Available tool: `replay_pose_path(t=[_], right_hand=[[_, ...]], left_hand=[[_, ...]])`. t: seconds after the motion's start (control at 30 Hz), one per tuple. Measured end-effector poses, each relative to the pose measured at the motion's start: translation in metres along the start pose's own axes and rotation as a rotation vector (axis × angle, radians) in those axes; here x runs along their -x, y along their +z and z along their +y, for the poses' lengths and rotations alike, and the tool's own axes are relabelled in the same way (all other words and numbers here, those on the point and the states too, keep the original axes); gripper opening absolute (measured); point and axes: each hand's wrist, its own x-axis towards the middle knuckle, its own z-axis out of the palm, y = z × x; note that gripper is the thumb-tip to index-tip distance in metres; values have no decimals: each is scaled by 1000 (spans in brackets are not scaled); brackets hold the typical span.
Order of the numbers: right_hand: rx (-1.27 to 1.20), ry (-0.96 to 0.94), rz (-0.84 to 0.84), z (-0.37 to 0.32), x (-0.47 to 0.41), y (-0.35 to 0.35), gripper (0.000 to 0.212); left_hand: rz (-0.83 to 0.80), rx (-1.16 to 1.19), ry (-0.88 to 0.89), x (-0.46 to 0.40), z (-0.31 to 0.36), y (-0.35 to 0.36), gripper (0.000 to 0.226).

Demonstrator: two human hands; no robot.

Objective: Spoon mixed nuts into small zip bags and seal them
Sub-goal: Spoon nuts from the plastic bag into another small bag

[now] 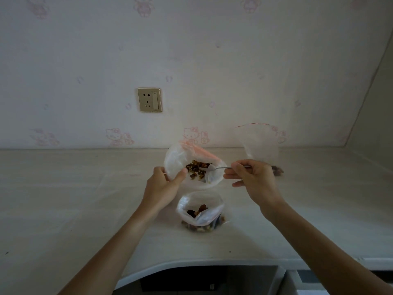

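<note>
Gripping bag rim [170, 165]: left hand [163, 184] | pinching spoon [214, 168] over nuts [195, 169]: right hand [253, 177]

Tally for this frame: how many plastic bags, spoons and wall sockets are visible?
Plastic bags: 3, held bag, near bag, bag by the wall
Spoons: 1, spoon
Wall sockets: 1, socket
Total: 5

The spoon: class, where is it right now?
In the head view, centre-right: the right hand pinches the spoon, its bowl inside the open bag the left hand holds.
</note>
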Motion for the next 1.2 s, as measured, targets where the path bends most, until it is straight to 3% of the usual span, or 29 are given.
replay_pose_path(t=[0.1,0.23,0.3,0.57,0.9,1.07,1.2], right_hand=[[46,22,-29,5,-9,14,13],[93,107,-163,14,-11,22,16],[108,128,-180,16,-12,23,16],[-6,168,-141,16,-20,44,22],[104,152,-73,13,-25,41,17],[22,208,-159,8,-23,44,17],[62,224,-130,12,-22,47,15]], left_hand=[[3,-1,15,-8,1,10,53],[78,37,102,-8,-12,18,18],[95,5,141,-8,-15,21,12],[39,42,128,-10,-16,22,13],[9,147,101,-7,-16,18,20],[8,145,94,-6,-14,17,21],[12,160,95,-6,-15,17,21]])
